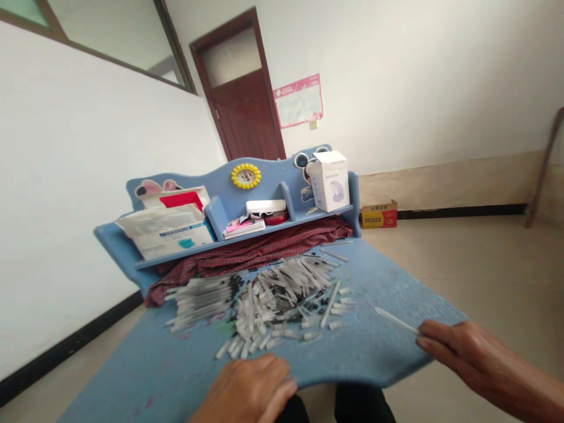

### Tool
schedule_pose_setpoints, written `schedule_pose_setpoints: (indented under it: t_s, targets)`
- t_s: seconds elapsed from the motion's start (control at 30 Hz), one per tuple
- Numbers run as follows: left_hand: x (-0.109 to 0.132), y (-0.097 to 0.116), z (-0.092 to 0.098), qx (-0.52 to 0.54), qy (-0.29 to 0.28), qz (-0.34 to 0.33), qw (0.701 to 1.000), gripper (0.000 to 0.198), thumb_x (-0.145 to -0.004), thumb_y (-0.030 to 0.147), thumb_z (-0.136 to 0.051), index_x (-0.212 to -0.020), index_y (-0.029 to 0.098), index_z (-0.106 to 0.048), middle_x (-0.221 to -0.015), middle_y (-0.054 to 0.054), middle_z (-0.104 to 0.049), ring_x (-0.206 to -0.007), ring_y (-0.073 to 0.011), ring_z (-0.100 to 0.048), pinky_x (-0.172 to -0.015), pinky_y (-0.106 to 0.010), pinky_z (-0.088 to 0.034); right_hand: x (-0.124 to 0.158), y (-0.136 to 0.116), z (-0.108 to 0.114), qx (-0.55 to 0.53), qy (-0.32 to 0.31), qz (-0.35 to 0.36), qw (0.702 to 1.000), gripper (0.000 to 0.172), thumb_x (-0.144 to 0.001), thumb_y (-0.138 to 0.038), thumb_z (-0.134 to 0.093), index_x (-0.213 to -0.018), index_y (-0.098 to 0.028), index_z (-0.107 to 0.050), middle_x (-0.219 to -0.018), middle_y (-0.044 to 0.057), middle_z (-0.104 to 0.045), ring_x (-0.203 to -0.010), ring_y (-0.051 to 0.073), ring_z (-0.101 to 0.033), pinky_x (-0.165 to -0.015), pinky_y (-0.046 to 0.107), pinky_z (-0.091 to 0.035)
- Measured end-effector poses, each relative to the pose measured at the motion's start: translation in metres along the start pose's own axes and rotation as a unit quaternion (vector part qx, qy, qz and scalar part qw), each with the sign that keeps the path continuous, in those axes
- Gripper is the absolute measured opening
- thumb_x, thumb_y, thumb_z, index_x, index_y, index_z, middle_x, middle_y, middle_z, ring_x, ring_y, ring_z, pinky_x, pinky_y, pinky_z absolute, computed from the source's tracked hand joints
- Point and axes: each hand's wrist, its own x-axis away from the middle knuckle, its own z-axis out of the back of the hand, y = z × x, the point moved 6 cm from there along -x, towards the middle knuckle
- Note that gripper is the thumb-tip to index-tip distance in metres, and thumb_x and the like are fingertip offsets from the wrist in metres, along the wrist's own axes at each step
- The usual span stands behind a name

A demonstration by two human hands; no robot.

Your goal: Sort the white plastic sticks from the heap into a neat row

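My right hand is at the table's right front edge, its thumb and fingers pinched round one end of a slim, translucent white pen barrel. The barrel points left over the tabletop. By the front edge is my left hand, back upward and fingers curled in; whatever it may hold is hidden. Just beyond it lie loose clear pen caps. Behind these is a heap of translucent pen parts mixed with small black pieces. To its left, barrels with black ends lie side by side in a stack.
The blue table has a raised shelf at its back with a white box, a yellow flower-shaped clock and a mask package. A red checked cloth lies below the shelf. A yellow-red carton stands on the floor.
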Motion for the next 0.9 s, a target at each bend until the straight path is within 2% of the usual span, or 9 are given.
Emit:
schedule_pose_setpoints:
  t_s: [0.07, 0.17, 0.3, 0.53, 0.63, 0.77, 0.9]
  targets:
    - [-0.032, 0.016, -0.011, -0.003, -0.053, 0.003, 0.999, 0.02, -0.091, 0.026, -0.041, -0.083, 0.021, -0.058, -0.08, -0.001, -0.065, -0.069, -0.0163, -0.062, -0.062, -0.025, -0.048, -0.005, 0.001, -0.019, 0.006, -0.044, -0.015, 0.999, 0.039, -0.094, -0.044, -0.03, -0.07, -0.022, -0.051, -0.057, -0.002, -0.054, -0.051, 0.012, -0.054, -0.052, 0.024, -0.037]
    - [-0.074, 0.038, -0.022, -0.031, -0.081, -0.005, 0.996, 0.018, -0.09, 0.029, -0.043, -0.089, 0.019, -0.058, -0.086, -0.005, -0.064, -0.075, -0.0203, -0.063, -0.065, -0.029, -0.051, -0.007, 0.005, -0.031, -0.001, -0.036, -0.034, 0.999, 0.041, -0.095, -0.046, -0.026, -0.072, -0.021, -0.049, -0.058, -0.002, -0.053, -0.053, 0.011, -0.054, -0.054, 0.024, -0.036]
    - [-0.099, 0.043, -0.038, -0.057, -0.083, 0.009, 0.995, 0.021, -0.09, 0.025, -0.041, -0.092, 0.016, -0.059, -0.092, -0.009, -0.063, -0.079, -0.0243, -0.064, -0.067, -0.035, -0.052, 0.001, 0.009, -0.03, -0.026, -0.027, -0.026, 0.999, 0.041, -0.093, -0.047, -0.028, -0.071, -0.021, -0.051, -0.056, -0.002, -0.053, -0.049, 0.011, -0.053, -0.051, 0.022, -0.038]
    - [-0.096, 0.031, -0.042, -0.056, -0.058, 0.057, 0.995, 0.017, -0.087, 0.022, -0.043, -0.092, 0.015, -0.058, -0.096, -0.01, -0.06, -0.087, -0.025, -0.061, -0.071, -0.037, -0.053, 0.009, 0.003, -0.023, -0.027, -0.004, 0.022, 0.999, 0.036, -0.09, -0.044, -0.039, -0.067, -0.022, -0.056, -0.058, -0.001, -0.061, -0.05, 0.011, -0.058, -0.049, 0.019, -0.041]
    - [-0.093, 0.028, -0.039, -0.059, -0.053, 0.064, 0.995, 0.015, -0.086, 0.021, -0.043, -0.091, 0.016, -0.056, -0.096, -0.009, -0.059, -0.086, -0.0244, -0.061, -0.07, -0.037, -0.054, 0.003, 0.001, -0.027, -0.025, -0.021, 0.025, 0.999, 0.035, -0.09, -0.044, -0.039, -0.068, -0.022, -0.057, -0.057, -0.001, -0.061, -0.05, 0.011, -0.058, -0.049, 0.019, -0.041]
    - [-0.086, 0.027, -0.039, -0.039, -0.042, 0.064, 0.996, 0.015, -0.087, 0.023, -0.042, -0.091, 0.016, -0.055, -0.095, -0.009, -0.059, -0.084, -0.0233, -0.061, -0.069, -0.036, -0.054, -0.017, -0.004, -0.038, 0.003, -0.051, -0.017, 0.999, 0.04, -0.091, -0.047, -0.033, -0.073, -0.022, -0.058, -0.057, 0.0, -0.061, -0.05, 0.013, -0.059, -0.049, 0.021, -0.038]
    - [-0.071, 0.024, -0.038, -0.02, -0.038, 0.062, 0.997, 0.016, -0.089, 0.025, -0.041, -0.092, 0.016, -0.053, -0.094, -0.009, -0.059, -0.083, -0.0232, -0.061, -0.07, -0.037, -0.054, -0.058, -0.022, -0.043, 0.046, -0.042, -0.044, 0.997, 0.04, -0.091, -0.046, -0.032, -0.072, -0.02, -0.057, -0.06, 0.002, -0.064, -0.058, 0.017, -0.061, -0.054, 0.025, -0.035]
